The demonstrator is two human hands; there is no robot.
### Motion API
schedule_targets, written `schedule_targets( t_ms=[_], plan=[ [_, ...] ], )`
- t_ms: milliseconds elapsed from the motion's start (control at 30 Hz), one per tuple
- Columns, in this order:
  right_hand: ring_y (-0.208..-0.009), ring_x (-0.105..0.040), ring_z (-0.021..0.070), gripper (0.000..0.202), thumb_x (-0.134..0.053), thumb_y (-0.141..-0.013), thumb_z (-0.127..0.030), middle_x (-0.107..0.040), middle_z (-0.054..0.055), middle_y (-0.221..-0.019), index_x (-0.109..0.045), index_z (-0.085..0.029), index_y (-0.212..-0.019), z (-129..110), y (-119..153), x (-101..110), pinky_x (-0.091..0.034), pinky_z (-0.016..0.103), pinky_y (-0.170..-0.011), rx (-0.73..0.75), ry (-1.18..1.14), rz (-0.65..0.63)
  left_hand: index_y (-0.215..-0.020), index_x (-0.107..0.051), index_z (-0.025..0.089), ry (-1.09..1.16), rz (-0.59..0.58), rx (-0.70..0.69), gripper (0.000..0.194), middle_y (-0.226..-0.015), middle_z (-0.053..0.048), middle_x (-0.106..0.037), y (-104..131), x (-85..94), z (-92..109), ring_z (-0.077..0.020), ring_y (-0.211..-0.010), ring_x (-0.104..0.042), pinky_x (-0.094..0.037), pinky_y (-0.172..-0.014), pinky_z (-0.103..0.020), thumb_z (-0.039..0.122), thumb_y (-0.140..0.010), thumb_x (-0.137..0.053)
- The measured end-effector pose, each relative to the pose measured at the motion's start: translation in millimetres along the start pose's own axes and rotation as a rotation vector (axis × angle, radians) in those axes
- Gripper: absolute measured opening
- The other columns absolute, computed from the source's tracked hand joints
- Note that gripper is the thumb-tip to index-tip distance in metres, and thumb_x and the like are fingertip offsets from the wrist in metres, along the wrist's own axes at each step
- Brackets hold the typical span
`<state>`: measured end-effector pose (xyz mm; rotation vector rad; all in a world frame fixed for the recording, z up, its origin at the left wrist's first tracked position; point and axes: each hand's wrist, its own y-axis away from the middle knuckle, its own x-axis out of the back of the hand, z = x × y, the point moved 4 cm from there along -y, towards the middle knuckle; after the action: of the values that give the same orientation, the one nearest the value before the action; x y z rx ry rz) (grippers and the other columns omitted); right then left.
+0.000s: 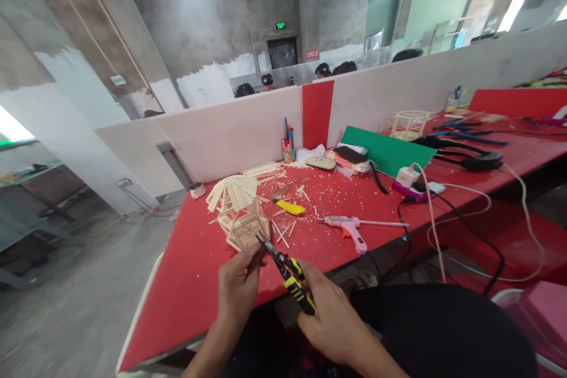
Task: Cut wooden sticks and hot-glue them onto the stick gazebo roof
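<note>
My right hand [325, 313] is wrapped round the black and yellow handles of a pair of pliers [297, 286]. The jaws point up and left, close to the fingertips of my left hand [241, 277]. Those fingers are pinched together; whatever is between them is too small to make out. Just beyond my left hand, a small house-like model of thin wooden sticks [241, 218] stands on the red table [190, 289], with a fan-shaped stick roof on top. Loose sticks [283, 233] lie to its right.
A yellow cutter [290, 207] and a pink glue gun [349, 227] lie right of the model. Behind are a pen cup [288, 150], a green board [385, 150] and a white partition [239, 130]. Cables hang over the table's front edge at the right.
</note>
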<state>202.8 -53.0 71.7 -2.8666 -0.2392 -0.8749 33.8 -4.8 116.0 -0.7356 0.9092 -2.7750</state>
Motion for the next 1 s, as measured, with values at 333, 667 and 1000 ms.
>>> schedule_targets(
  t_ms=[333,667,1000],
  plan=[
    [-0.07,-0.06,0.0185,0.037,-0.045,-0.064,-0.01,-0.064,0.001,-0.076,-0.056,-0.02,-0.098,7,-4,-6,-0.04,0.025,-0.064,-0.031,0.043,0.034,-0.088,-0.075,0.025,0.091,-0.025,0.214,0.018,-0.076,-0.003,-0.074,5,-5.9,-9,-0.0165,-0.055,-0.064,-0.054,-0.056,-0.026,0.023,-0.075,-0.064],
    [-0.095,-0.059,0.0321,0.064,-0.055,-0.07,-0.032,-0.058,0.021,-0.11,-0.046,-0.006,-0.128,26,-59,19,-0.044,0.039,-0.077,-0.352,0.524,0.201,-0.073,-0.075,0.021,0.183,-0.02,0.262,0.012,-0.082,-0.007,-0.07,2,-11.9,-21,-0.0205,-0.076,-0.064,-0.053,-0.071,-0.027,0.032,-0.069,-0.072],
    [-0.116,-0.047,0.0241,0.043,-0.04,-0.088,-0.043,-0.054,0.011,-0.126,-0.055,-0.021,-0.122,29,-96,30,-0.035,0.036,-0.094,-0.307,0.61,0.286,-0.085,-0.071,0.012,0.741,-0.036,0.66,0.032,-0.074,-0.012,-0.072,19,-7.5,-34,-0.0231,-0.068,-0.067,-0.053,-0.054,-0.03,0.04,-0.069,-0.072]
  ],
)
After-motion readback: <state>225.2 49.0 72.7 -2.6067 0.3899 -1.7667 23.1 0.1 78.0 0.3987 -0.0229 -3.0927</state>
